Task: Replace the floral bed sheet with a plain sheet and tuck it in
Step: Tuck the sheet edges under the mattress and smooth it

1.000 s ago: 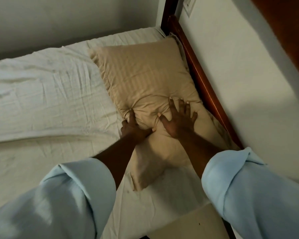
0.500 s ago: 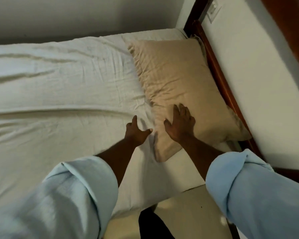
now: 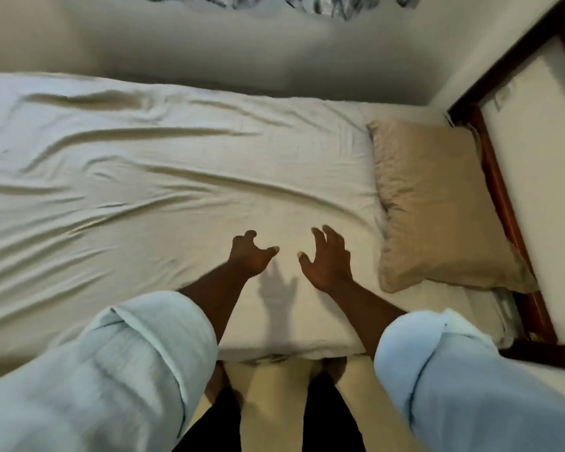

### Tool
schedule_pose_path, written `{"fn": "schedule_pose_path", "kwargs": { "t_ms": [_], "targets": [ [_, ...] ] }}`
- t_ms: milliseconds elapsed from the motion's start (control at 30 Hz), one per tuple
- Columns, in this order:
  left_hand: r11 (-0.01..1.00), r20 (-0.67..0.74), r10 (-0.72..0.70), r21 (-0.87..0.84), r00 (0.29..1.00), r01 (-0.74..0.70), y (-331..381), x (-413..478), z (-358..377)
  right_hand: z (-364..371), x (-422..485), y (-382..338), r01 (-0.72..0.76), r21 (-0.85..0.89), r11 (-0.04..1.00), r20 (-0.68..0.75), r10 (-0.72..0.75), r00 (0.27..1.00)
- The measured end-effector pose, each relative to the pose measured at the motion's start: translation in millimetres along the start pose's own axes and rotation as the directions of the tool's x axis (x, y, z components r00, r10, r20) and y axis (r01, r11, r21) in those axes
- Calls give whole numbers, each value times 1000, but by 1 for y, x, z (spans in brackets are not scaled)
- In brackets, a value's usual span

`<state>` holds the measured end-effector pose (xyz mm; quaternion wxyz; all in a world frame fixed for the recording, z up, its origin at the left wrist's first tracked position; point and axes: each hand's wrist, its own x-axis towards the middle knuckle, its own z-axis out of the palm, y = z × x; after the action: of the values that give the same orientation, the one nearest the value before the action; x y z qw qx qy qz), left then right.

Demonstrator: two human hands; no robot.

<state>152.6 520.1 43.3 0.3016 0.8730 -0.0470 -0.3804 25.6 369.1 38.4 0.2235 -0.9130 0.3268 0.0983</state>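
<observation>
Bed (image 3: 519, 321) filling most of frame, dark wood frame showing along right edge. Plain sheet (image 3: 177, 177) lying spread over the whole mattress, cream, creased in long diagonal folds running from the left toward centre. Near edge at bottom centre looking turned over the mattress side; whether it is tucked underneath, cannot tell.

Tan pillow (image 3: 437, 203) sitting at right of frame, at the head end, on top of the plain sheet.

Patterned dark-and-white fabric (image 3: 323, 4) showing at top edge of frame, beyond the bed; blurred, possibly the floral sheet, not certain.

Pale blue rolled sleeves (image 3: 137, 360) at lower left and lower right.

Left hand (image 3: 250, 256) hovering at centre of frame over the sheet, fingers curled loosely, thumb out, gripping nothing. Right hand (image 3: 327, 259) just beside it, fingers spread wide and empty; shadow falling on the sheet between the two. Neither appears to be pressing the cloth.

Judgement: change looking nearly done, smoothing step in hand. Doing it well means laying both palms flat and sweeping outward from centre toward the left, along the creases, not across them, then pulling slack over the near edge and pushing it under the mattress. Keeping clear of the pillow avoids dragging it askew.
</observation>
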Motion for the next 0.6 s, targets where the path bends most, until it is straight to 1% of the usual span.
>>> {"fn": "schedule_pose_path", "kwargs": {
  "t_ms": [67, 133, 200, 333, 433, 500, 600],
  "targets": [
    [1000, -35, -15, -28, 999, 14, -24, -24, -45, 10, -18, -46, -10, 72, 997, 22, 9, 1000],
    [998, -54, -44, -37, 998, 42, -46, -46, -79, 15, -33, -81, -3, 92, 996, 31, 0, 1000],
    [995, -87, -89, -43, 992, 85, -77, -72, -121, 20, -52, -125, 44, 99, 994, 54, -49, 997],
    [990, -166, -124, -83, 978, 112, -111, -105, -177, 19, -66, -191, 132, 126, 983, 70, -142, 987],
    [985, -210, -153, -114, 966, 131, -124, -124, -203, 17, -72, -233, 201, 132, 971, 95, -214, 972],
    [975, -249, -186, -170, 951, 146, -131, -139, -216, 16, -80, -258, 247, 134, 960, 127, -264, 956],
    [965, -278, -205, -216, 939, 147, -138, -153, -228, 17, -89, -277, 288, 125, 949, 168, -306, 937]
  ]
}}
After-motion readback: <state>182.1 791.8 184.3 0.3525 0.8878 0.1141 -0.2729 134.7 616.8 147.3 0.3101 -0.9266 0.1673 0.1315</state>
